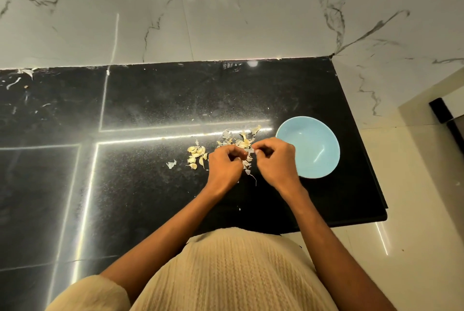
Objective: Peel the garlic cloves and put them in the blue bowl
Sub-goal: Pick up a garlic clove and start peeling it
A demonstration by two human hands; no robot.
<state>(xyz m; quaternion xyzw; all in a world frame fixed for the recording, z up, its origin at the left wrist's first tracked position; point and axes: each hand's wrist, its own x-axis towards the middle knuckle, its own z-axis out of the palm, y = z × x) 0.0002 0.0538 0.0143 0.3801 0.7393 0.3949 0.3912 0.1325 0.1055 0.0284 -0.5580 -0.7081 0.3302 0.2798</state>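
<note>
Both hands meet just right of the frame's centre, above the black counter [150,99]. The left hand [224,163] is curled round a garlic clove, mostly hidden, while the right hand [273,160] pinches a strip of skin [249,150] stretched between them. Unpeeled cloves [197,156] lie just left of the hands, and loose peels [238,137] lie above them. The blue bowl [310,146] sits right of the hands, touching none.

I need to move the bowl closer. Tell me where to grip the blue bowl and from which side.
Grip the blue bowl by its rim on the right, coming from above. It stands upright and open, so the thin rim is free to pinch there, while the right hand covers its left edge.
</note>
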